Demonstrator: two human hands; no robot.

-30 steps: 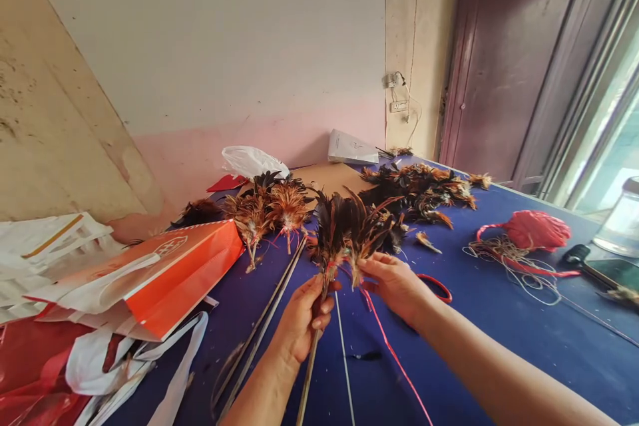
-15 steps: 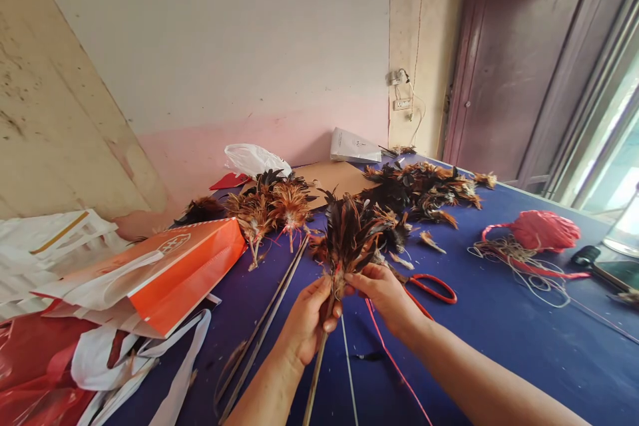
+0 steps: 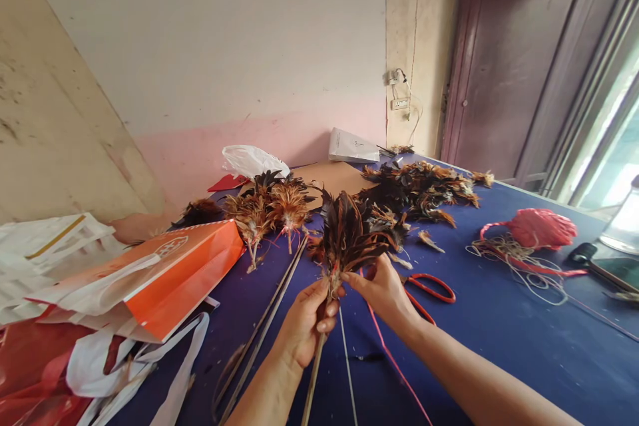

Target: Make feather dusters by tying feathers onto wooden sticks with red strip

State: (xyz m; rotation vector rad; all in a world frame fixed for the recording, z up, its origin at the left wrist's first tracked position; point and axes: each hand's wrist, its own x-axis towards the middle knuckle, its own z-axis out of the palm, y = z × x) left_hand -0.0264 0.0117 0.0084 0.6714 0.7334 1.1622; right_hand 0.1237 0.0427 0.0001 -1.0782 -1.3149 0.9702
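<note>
In front of me a feather duster [image 3: 348, 229] with dark brown-black feathers stands upright on a thin stick [image 3: 314, 373]. My left hand [image 3: 312, 319] is closed around the stick just under the feathers. At the feather base, where some pink-red binding shows, my right hand [image 3: 382, 289] is closed, with thumb and forefinger pinching the base; what lies under the fingertips is partly hidden. Pink string [image 3: 387, 349] trails from beneath my right hand toward the front edge. Red-handled scissors [image 3: 433, 287] lie just right of that hand.
Finished-looking feather bunches [image 3: 290, 206] lie behind on the blue table [image 3: 499, 359]. A pile of loose feathers [image 3: 424, 186] is at back right, pink string ball [image 3: 543, 228] at right. Long sticks [image 3: 267, 319] and an orange paper bag [image 3: 184, 286] lie left.
My right hand has turned slightly, its knuckles rising against the feathers while the fingertips stay at their base. My left hand keeps its hold. The view has shifted slightly.
</note>
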